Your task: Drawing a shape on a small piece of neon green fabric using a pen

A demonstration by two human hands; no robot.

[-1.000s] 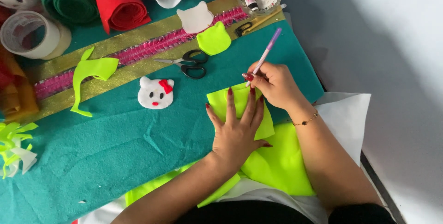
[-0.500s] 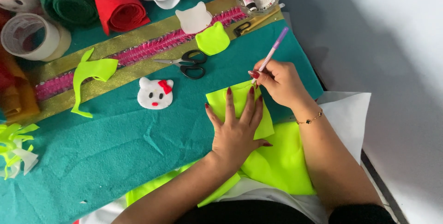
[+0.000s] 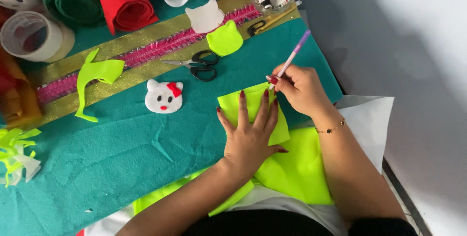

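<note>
1. Left hand [image 3: 250, 136] lies flat, fingers spread wide, pressing down on a neon yellow felt piece [image 3: 253, 112] that sits on the teal felt sheet [image 3: 121, 153].
2. Right hand [image 3: 299, 90] is closed around a purple pen [image 3: 292, 58] (pinched like for writing), its tip at the felt piece's top edge.
3. Pen tip is hidden behind the fingers, and part of the felt piece is under the left palm.
4. Scissors [image 3: 199, 64] lie nearby, untouched.

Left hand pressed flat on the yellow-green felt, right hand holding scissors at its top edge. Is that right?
Not quite. The head view shows the right hand holding a purple pen, not scissors; the scissors lie untouched further up the table. The left hand does press flat on the yellow-green felt.
</note>
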